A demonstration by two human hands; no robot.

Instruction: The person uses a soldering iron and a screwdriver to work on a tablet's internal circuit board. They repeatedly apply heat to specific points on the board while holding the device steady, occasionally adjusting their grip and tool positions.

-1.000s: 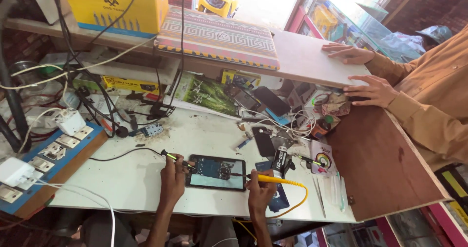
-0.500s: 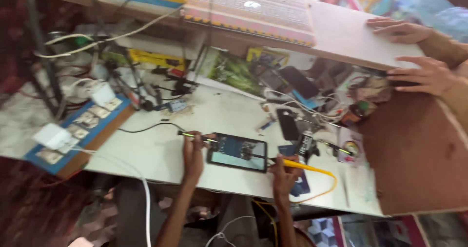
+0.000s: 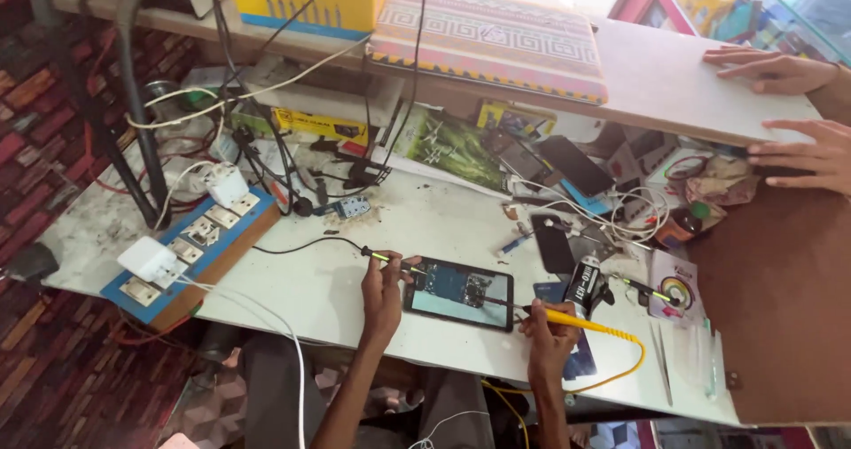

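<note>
An opened phone [image 3: 461,292] lies flat on the white workbench [image 3: 319,281], its circuit board showing. My left hand [image 3: 383,282] holds a thin green-handled tool [image 3: 387,257] with a black cable at the phone's left edge. My right hand [image 3: 548,332] grips a yellow soldering iron [image 3: 574,321] whose tip points left across the phone's lower right side. A yellow cable runs from the iron toward the bench's front edge.
A blue-and-wood power strip [image 3: 191,249] with white plugs sits at left. Several phones, cables and a black bottle [image 3: 582,285] crowd the back right. Tweezers [image 3: 659,362] lie at right. Another person's hands [image 3: 789,112] rest on the upper shelf [image 3: 656,68].
The view has swung and steadied, so the bench now sits more centred. Both my hands stay at the phone with their tools. The other person's hands stay on the shelf.
</note>
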